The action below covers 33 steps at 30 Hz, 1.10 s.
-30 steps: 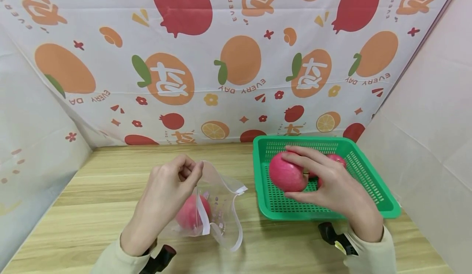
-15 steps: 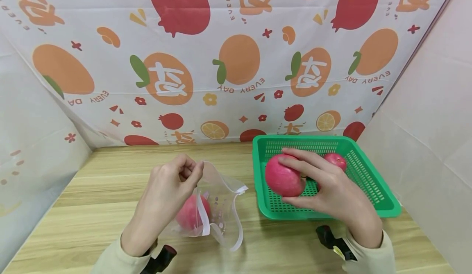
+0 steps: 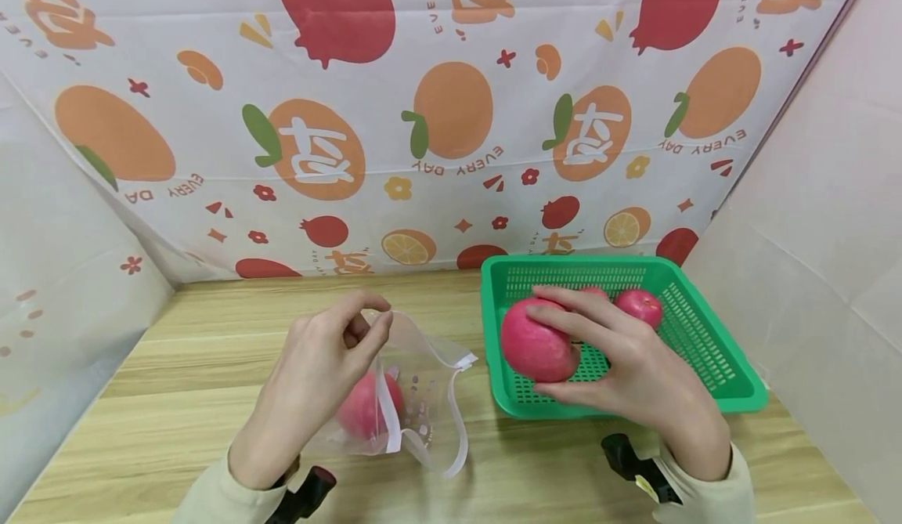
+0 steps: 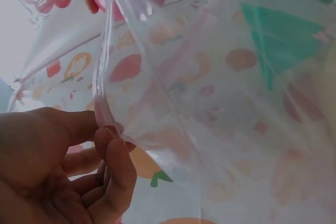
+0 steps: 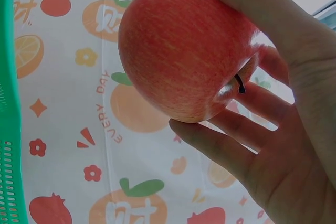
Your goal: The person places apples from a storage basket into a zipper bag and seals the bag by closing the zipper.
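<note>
My right hand (image 3: 620, 352) grips a red apple (image 3: 537, 341) between thumb and fingers, over the left part of a green basket (image 3: 496, 383). In the right wrist view the apple (image 5: 184, 45) shows its dark stem turned toward the palm. To the left, my left hand (image 3: 324, 367) pinches the top edge of a clear zip bag (image 3: 437, 399) between thumb and finger. The bag's mouth gapes toward the basket, and another red apple (image 3: 362, 408) lies inside it. The left wrist view shows the pinched plastic (image 4: 102, 93) close up.
Further apples, one of them at the right (image 3: 640, 308), sit at the back of the basket. A fruit-print cloth (image 3: 451, 195) hangs behind the wooden table (image 3: 211, 328). White walls (image 3: 831, 218) stand at both sides.
My right hand has moved slightly left and toward me with the apple, uncovering more of the apples at the back of the basket. The left hand and bag have hardly moved.
</note>
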Motion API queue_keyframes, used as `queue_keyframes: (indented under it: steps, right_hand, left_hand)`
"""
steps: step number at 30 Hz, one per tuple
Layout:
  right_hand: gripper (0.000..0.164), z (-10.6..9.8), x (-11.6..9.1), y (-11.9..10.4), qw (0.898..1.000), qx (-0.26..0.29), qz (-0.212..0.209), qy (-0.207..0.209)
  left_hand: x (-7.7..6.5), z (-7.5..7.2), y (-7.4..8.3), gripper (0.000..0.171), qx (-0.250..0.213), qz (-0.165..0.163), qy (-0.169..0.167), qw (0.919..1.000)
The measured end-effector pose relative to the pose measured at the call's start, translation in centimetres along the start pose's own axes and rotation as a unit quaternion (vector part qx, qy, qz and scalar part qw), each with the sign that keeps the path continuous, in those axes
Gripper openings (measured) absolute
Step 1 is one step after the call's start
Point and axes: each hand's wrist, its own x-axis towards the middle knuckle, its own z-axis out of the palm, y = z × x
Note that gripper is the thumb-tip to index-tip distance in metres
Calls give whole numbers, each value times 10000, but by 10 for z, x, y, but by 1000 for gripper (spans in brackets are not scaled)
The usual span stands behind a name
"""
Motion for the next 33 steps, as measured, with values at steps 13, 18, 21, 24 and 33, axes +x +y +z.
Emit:
queue_keyframes:
  steps: [13, 18, 21, 24, 33]
  right_hand:
    - [70, 6, 4, -7, 9988, -147, -440, 158]
    - [76, 7, 4, -8, 9993, -145, -355, 22]
    - [72, 8, 3, -8, 9994, -113, -331, -49]
    - [68, 9, 2, -7, 9993, -81, -348, -72]
    - [76, 10, 1, -5, 9991, -147, -389, -27]
  left_hand:
    - [3, -2, 2, 12, 106, 85, -176, 9998]
    - [5, -4, 4, 12, 86, 74, -305, 9995]
    - [6, -6, 4, 11, 188, 159, -333, 9991]
    - [7, -7, 4, 10, 367, 347, -304, 9983]
    - [8, -7, 2, 9, 548, 553, -138, 9969]
